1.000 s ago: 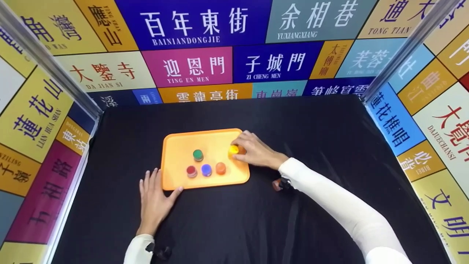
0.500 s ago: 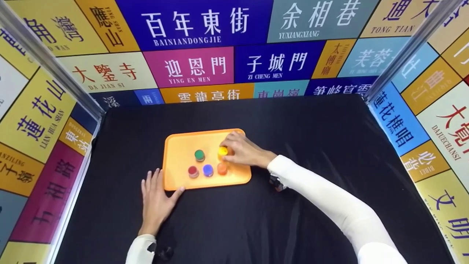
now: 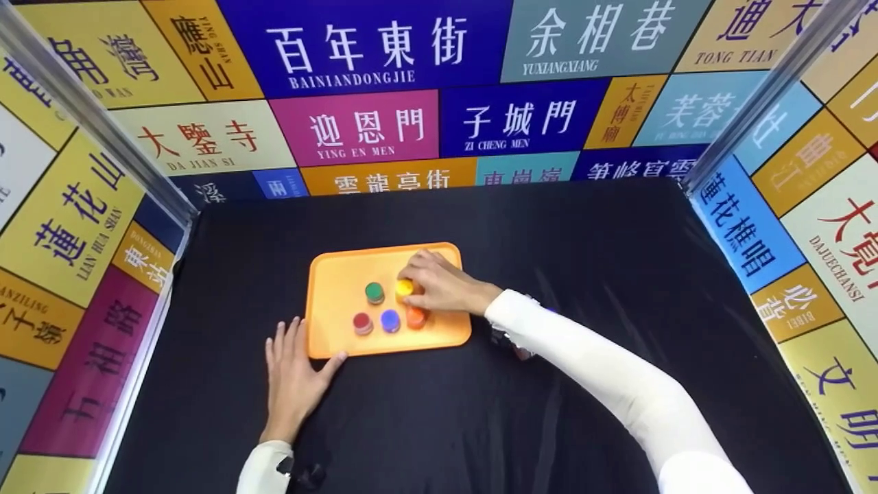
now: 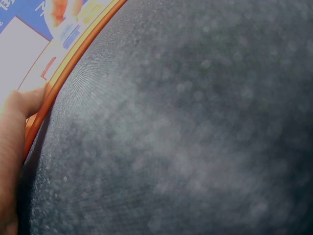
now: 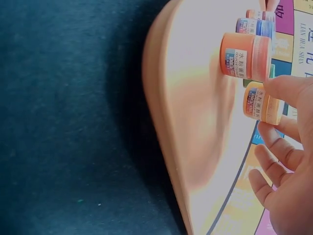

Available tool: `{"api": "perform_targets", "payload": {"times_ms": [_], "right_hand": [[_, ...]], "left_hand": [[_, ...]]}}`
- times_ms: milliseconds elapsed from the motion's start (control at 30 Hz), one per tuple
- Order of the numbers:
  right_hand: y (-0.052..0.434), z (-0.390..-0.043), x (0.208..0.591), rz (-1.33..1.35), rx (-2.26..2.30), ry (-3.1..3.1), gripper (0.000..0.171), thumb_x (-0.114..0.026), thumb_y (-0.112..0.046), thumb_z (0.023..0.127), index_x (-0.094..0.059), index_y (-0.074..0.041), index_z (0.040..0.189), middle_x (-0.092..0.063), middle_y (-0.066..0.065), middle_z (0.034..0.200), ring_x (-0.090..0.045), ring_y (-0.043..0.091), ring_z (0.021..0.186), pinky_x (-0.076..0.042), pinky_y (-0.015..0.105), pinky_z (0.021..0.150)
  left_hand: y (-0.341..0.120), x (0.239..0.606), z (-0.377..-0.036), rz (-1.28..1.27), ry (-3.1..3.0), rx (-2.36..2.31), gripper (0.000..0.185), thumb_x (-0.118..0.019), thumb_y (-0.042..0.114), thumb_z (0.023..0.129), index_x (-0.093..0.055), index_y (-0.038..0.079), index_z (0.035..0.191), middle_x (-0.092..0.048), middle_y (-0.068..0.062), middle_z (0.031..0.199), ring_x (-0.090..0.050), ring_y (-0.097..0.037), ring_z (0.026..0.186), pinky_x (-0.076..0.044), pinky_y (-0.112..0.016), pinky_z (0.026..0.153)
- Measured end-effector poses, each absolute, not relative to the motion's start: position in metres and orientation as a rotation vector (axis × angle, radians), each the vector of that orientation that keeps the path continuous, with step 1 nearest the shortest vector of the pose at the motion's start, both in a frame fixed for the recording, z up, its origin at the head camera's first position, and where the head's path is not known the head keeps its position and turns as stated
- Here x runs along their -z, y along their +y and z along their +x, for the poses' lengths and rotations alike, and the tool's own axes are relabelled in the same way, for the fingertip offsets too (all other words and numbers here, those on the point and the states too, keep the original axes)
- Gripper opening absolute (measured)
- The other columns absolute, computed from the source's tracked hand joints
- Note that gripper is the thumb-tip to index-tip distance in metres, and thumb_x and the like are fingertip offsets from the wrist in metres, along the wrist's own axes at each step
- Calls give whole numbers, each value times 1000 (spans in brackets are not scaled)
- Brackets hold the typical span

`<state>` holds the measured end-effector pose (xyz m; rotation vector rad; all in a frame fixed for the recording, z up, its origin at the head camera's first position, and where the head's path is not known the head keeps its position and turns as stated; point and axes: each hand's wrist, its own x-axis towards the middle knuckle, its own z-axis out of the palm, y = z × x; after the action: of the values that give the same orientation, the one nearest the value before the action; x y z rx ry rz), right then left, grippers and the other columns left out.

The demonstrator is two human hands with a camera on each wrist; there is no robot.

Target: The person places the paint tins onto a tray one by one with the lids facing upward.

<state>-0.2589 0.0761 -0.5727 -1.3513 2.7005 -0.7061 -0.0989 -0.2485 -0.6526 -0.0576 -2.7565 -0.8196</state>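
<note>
My right hand (image 3: 444, 283) pinches a small yellow paint jar (image 3: 404, 287) between thumb and index finger over the orange tray (image 3: 343, 269). In the right wrist view the yellow jar's printed label (image 5: 255, 102) faces the camera, and the other fingers are loosely bent. To its left stands a green-lidded jar (image 3: 374, 292). Nearer me, a dark red jar (image 3: 362, 323), a blue jar (image 3: 389, 320) and an orange jar (image 3: 416, 318) form a row. My left hand (image 3: 291, 377) spreads around the tray's near left corner, its thumb on the rim in the left wrist view.
A black cloth (image 3: 425, 412) covers the table under the tray. Partly hidden beneath my right forearm, a small reddish object (image 3: 523, 353) lies near the wrist camera. Panels with large printed characters (image 3: 370, 44) enclose the back and both sides, with metal posts at the corners.
My right hand has moved left over the tray with the yellow jar, from near the right edge to beside the green jar. The left hand and the other jars have stayed in place.
</note>
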Motion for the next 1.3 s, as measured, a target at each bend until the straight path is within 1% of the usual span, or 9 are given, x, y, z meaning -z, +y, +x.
{"api": "perform_targets", "payload": {"times_ms": [167,333,500,600,700,933,1133,1300], "right_hand": [[73,-261,575,-1289,695,2701,36,-81,-28,102,-77,-5,129,-71,9,120,-56,28,120,-44,46,110],[71,-261,577,-1280,674,2695,36,-79,-29,103,-77,-5,129,-70,9,119,-55,27,119,-44,47,109],[71,-261,579,-1290,643,2687,41,-78,-31,104,-75,-4,134,-71,11,122,-56,28,120,-45,48,109],[75,-260,578,-1301,644,2689,45,-77,-33,104,-74,-3,137,-71,12,125,-57,30,121,-45,49,109],[83,-260,576,-1319,659,2691,47,-77,-35,103,-74,-1,136,-71,14,125,-58,31,122,-47,50,108],[105,-261,569,-1345,671,2699,43,-77,-30,104,-74,1,134,-73,16,124,-60,32,120,-49,50,107],[125,-260,565,-1303,622,2726,43,-76,-31,104,-74,0,134,-71,14,123,-58,31,118,-49,51,99],[141,-258,565,-1283,643,2741,43,-77,-30,104,-75,1,133,-72,14,122,-56,31,112,-48,49,95]], "left_hand": [[-248,653,-99,-64,-2747,821,102,-88,50,90,-45,-7,162,-42,-29,169,-26,-52,163,-9,-67,134],[-248,653,-99,-67,-2736,822,102,-89,49,89,-46,-8,161,-43,-30,169,-26,-53,162,-10,-68,134],[-248,653,-98,-63,-2743,819,102,-89,49,90,-45,-8,162,-42,-30,169,-26,-53,163,-10,-68,134],[-248,654,-99,-64,-2747,816,102,-88,50,90,-45,-7,162,-42,-30,169,-26,-52,163,-9,-67,134],[-248,654,-99,-63,-2749,813,102,-88,51,91,-44,-7,162,-42,-29,169,-26,-52,163,-9,-68,134],[-248,653,-99,-71,-2743,809,102,-87,51,91,-44,-7,163,-42,-29,169,-26,-52,163,-10,-68,134],[-248,654,-99,-71,-2739,812,103,-88,51,90,-44,-6,163,-43,-29,169,-27,-52,163,-10,-68,134],[-248,655,-100,-74,-2732,813,102,-88,51,90,-45,-6,162,-43,-30,168,-27,-52,162,-10,-68,134]]}}
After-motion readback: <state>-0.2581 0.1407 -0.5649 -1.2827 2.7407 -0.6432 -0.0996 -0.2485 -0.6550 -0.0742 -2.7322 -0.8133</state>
